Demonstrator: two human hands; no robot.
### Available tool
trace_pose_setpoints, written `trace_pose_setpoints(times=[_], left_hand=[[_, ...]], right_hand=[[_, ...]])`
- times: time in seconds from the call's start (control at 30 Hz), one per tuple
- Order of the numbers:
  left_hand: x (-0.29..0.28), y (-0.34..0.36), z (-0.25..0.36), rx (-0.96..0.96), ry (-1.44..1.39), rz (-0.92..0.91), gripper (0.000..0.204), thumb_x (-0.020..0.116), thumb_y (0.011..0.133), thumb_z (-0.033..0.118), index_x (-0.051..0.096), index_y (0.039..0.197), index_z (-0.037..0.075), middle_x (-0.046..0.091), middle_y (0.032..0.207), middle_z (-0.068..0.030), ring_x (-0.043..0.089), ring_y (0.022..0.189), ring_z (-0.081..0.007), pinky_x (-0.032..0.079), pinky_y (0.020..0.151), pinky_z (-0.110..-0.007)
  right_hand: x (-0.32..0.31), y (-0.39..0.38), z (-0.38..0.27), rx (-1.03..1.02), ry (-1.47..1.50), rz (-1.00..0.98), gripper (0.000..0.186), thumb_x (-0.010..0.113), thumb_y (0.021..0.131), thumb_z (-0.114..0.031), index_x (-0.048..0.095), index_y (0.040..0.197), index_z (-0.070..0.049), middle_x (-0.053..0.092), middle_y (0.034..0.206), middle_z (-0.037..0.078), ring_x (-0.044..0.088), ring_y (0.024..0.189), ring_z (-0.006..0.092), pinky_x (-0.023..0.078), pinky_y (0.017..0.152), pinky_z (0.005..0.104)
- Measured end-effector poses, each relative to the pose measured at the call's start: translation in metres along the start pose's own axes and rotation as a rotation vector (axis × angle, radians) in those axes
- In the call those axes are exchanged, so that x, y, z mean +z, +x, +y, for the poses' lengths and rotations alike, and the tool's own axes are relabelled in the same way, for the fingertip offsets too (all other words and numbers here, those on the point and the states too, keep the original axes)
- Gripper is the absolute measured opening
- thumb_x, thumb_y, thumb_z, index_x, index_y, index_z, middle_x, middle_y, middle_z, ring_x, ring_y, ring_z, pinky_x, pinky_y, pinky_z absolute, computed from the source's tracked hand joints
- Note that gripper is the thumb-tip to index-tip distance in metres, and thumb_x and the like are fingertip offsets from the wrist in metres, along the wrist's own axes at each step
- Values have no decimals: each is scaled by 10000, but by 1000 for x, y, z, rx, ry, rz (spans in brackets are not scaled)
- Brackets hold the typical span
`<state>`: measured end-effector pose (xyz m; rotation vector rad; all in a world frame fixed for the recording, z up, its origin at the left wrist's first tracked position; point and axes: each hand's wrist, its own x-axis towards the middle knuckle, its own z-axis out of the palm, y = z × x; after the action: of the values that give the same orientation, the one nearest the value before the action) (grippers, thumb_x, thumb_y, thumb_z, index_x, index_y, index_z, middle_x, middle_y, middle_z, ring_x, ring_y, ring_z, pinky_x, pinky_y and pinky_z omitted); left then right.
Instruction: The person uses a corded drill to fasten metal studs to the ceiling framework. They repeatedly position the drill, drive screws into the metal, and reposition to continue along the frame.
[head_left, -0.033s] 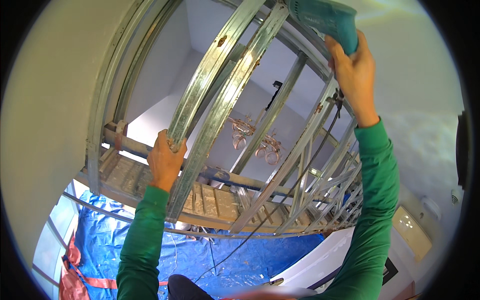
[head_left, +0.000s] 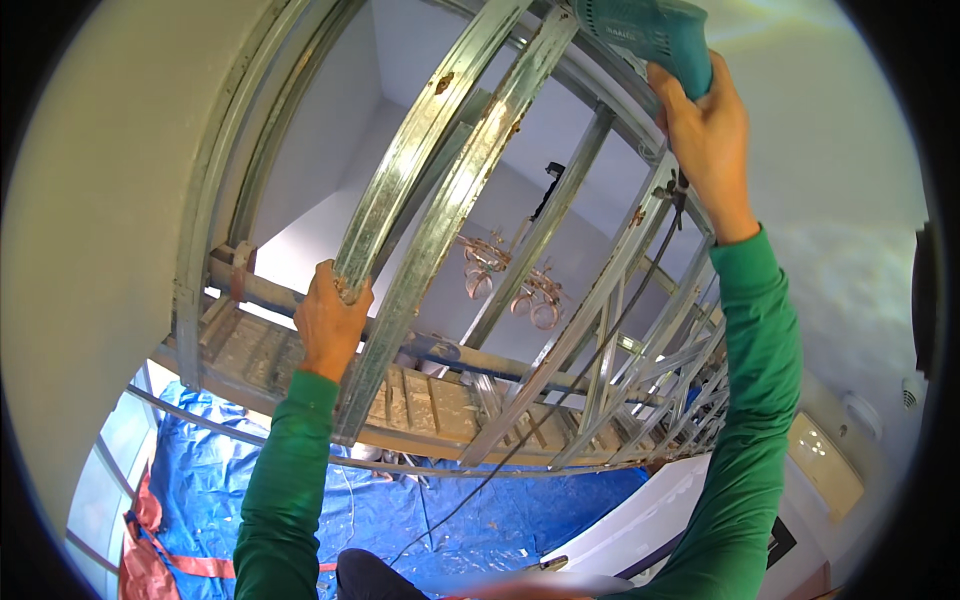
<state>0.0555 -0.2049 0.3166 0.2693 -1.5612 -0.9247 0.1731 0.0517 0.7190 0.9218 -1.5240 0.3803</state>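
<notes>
My right hand (head_left: 708,150) is raised at the upper right, wrapped round the grip of a teal corded power drill (head_left: 650,38). The drill's front end meets the upper part of the metal framing, and its tip is cut off or too small to make out. Lower down on the left, my left hand (head_left: 332,318) is closed round the bottom end of a galvanized metal stud (head_left: 405,150). Close beside it on the right runs a second, longer metal stud (head_left: 455,215) with rust spots. A dark power cord (head_left: 610,345) hangs below my right hand.
A dusty plank platform (head_left: 420,400) with a pipe along it runs behind the studs. More metal studs (head_left: 550,225) stand to the right. Beyond hangs a chandelier (head_left: 520,285). Blue tarp (head_left: 230,480) lies below, red sheeting (head_left: 145,510) at its left. A plain wall (head_left: 90,250) rises at far left.
My right hand and the drill have shifted very slightly up and left. My left hand and the stud it holds stay in place.
</notes>
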Motion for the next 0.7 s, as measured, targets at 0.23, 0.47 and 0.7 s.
trace_pose_setpoints(times=[0.23, 0.47, 0.7], left_hand=[[-3, 4, -13, 47, 70, 40, 588, 853, 956, 371, 601, 1361, 29, 790, 1099, -231, 776, 904, -457, 600, 763, -551], [-2, 4, -16, 70, 60, 51, 601, 857, 957, 372, 596, 1370, 22, 788, 1103, -238, 780, 902, -447, 604, 752, -551], [1, 3, -19, 108, 69, 85, 622, 889, 917, 344, 588, 1365, 35, 775, 1093, -216, 784, 865, -437, 615, 708, -543]], right_hand=[[13, 40, -13, -19, 82, -2, 465, 784, 984, -318, 670, 1275, 26, 782, 925, 75, 670, 622, 129, 534, 601, 308], [11, 55, -11, -25, 105, -29, 490, 797, 977, -319, 658, 1281, 41, 787, 963, 90, 667, 609, 128, 533, 580, 305], [11, 57, -17, -30, 84, -26, 455, 795, 979, -287, 663, 1271, 36, 774, 944, 112, 675, 611, 150, 541, 574, 329]])
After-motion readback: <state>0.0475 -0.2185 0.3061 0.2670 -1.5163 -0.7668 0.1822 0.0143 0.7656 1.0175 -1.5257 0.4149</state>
